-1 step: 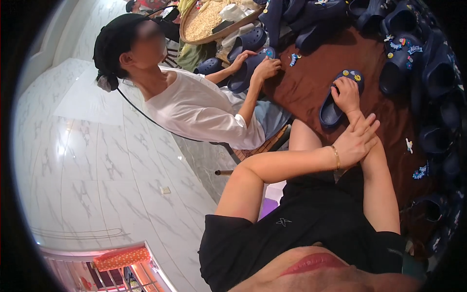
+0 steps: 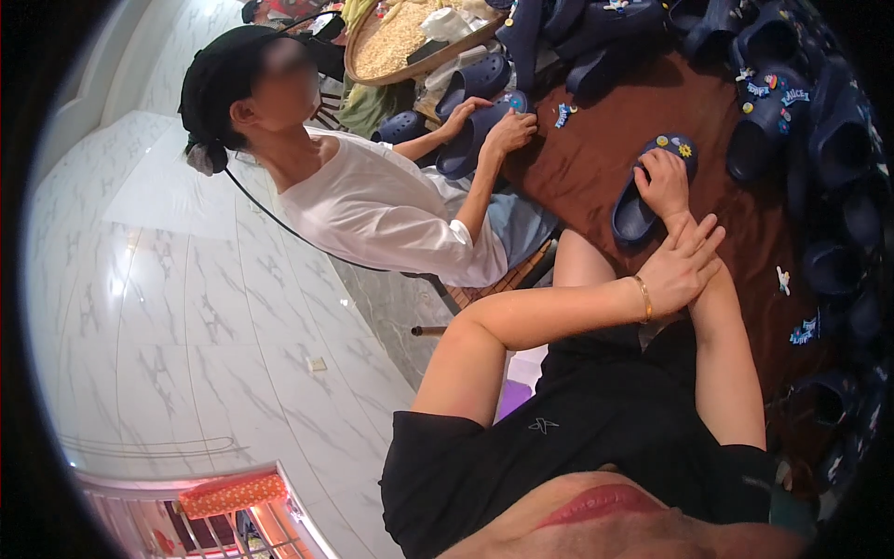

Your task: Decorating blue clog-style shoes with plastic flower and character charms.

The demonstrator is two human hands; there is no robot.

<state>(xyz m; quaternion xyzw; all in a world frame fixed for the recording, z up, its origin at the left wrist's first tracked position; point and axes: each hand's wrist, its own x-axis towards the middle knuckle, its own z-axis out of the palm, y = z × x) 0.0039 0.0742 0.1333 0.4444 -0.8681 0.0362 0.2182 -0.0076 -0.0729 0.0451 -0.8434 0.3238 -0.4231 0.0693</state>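
Note:
A dark blue clog (image 2: pixel 633 222) with a yellow flower charm and other small charms lies on the brown cloth in front of me. My right hand (image 2: pixel 663 182) is closed over its upper front, fingers bent near the charms, and the palm hides part of the shoe. My left hand (image 2: pixel 684 270), with a gold bracelet at the wrist, rests across my right forearm just behind the wrist. Its fingers are stretched and apart, holding no object. To the left, a co-worker's hands (image 2: pixel 507 130) hold another dark blue clog (image 2: pixel 463 149) bearing a charm at the toe.
Piles of dark blue clogs (image 2: pixel 759 140) line the far and right sides of the brown cloth (image 2: pixel 596 140). Loose charms (image 2: pixel 564 115) lie on it, with more charms (image 2: pixel 805 330) at right. Beyond the seated co-worker (image 2: pixel 382 205) stands a round tray (image 2: pixel 424 65) of pale grains.

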